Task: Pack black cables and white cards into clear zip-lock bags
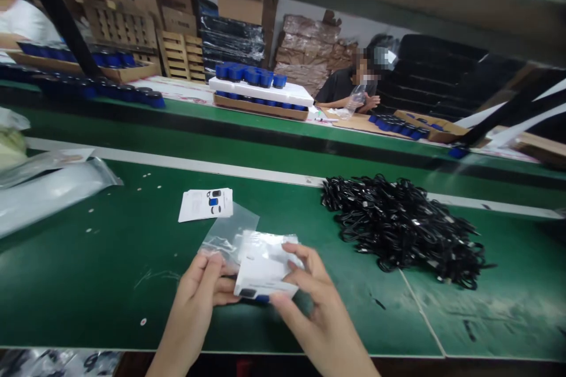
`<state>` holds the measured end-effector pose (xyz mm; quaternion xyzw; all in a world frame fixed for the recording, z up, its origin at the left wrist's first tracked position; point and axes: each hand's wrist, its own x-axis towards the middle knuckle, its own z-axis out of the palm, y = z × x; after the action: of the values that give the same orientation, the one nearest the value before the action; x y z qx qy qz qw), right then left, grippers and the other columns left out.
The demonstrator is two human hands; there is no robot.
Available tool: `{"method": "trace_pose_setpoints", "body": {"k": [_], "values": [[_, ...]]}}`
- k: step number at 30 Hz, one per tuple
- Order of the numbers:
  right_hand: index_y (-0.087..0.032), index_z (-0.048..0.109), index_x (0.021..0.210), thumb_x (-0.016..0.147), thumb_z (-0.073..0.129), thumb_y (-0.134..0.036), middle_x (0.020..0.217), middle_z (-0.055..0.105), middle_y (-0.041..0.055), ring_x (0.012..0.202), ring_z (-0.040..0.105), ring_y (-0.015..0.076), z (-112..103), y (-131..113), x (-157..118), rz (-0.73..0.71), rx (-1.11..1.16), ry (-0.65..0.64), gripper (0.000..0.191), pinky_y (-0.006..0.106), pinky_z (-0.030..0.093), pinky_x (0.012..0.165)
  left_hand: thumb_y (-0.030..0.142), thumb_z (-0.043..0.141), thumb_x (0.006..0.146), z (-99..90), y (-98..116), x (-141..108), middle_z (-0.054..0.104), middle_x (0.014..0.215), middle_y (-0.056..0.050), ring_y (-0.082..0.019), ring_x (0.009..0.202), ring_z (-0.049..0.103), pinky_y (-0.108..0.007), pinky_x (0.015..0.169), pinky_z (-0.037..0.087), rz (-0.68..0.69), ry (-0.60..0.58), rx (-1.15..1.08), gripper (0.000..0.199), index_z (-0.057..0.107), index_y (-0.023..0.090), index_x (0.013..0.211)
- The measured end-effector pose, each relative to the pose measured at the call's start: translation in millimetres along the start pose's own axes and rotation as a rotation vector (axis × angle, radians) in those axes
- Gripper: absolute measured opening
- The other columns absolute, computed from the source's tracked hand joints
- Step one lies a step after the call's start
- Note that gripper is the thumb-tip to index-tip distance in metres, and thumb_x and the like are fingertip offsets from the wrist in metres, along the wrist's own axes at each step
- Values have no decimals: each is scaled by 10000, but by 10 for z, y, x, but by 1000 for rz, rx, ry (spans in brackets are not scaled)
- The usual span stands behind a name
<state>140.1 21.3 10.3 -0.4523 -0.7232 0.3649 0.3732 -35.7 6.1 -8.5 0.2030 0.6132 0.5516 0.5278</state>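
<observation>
On green workbench, black cable heap, printed card beside clear bag

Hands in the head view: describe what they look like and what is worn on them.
The left hand and right hand are bare, with slim fingers and no gloves, rings or other visible markings. The left forearm and right forearm also look bare, with no watch, bracelet or sleeve showing before they leave the bottom of the view.
</observation>
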Motion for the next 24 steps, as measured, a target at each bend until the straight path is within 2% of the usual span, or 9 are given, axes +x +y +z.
{"method": "trace_pose_setpoints", "body": {"k": [3,5,7,10,12,14,17,21,24], "values": [[-190,642,718,793,596,-156,1123,560,100,951,612,208,167,1,-92,129,95,-68,95,261,511,740,462,579,759,56,-16,-52,667,605,28,-135,507,629,-219,468,506,85,50,43,273,562,189,753],[-188,600,667,770,601,-150,900,603,60,749,609,164,275,9,-100,166,137,-71,110,222,495,604,447,511,801,76,-35,-84,610,573,35,-135,512,583,-226,482,469,257,132,231,268,542,202,697],[-204,611,811,742,630,-151,764,599,12,659,585,146,395,3,-119,203,231,22,89,225,489,598,415,455,839,84,-47,-104,560,559,41,-137,512,529,-232,489,412,425,231,433,257,531,216,694],[-233,488,1181,685,735,-229,764,628,-14,677,626,156,586,-10,-195,314,555,221,554,263,520,671,373,427,856,84,-43,-111,509,556,52,-143,512,483,-242,498,357,507,301,536,217,514,230,717],[-215,538,1116,643,793,-334,698,637,-16,625,641,166,671,-1,-251,404,727,178,550,271,530,615,374,429,850,78,-32,-107,475,541,60,-137,500,459,-237,493,346,523,290,534,225,488,234,684],[-184,636,846,650,788,-399,594,628,-8,545,628,168,678,21,-288,466,719,81,328,264,517,531,379,427,847,69,-27,-102,438,504,71,-125,461,431,-228,467,336,531,266,535,258,447,237,632],[-182,671,621,740,720,-290,563,631,12,525,611,161,564,45,-306,300,439,163,168,254,494,507,362,416,851,57,-45,-98,432,461,80,-109,412,425,-213,445,342,520,221,539,279,418,237,602],[-238,723,810,744,656,-60,671,683,14,534,624,147,432,33,-317,-163,166,393,201,235,483,497,363,429,844,56,-112,-93,400,455,81,-100,417,410,-199,430,313,527,127,573,279,435,231,598],[-253,694,908,751,615,-12,737,701,42,588,656,179,446,39,-310,-305,79,455,299,261,502,502,377,432,850,52,-166,-89,374,460,78,-98,422,384,-195,421,294,537,54,609,296,428,229,594]]}}
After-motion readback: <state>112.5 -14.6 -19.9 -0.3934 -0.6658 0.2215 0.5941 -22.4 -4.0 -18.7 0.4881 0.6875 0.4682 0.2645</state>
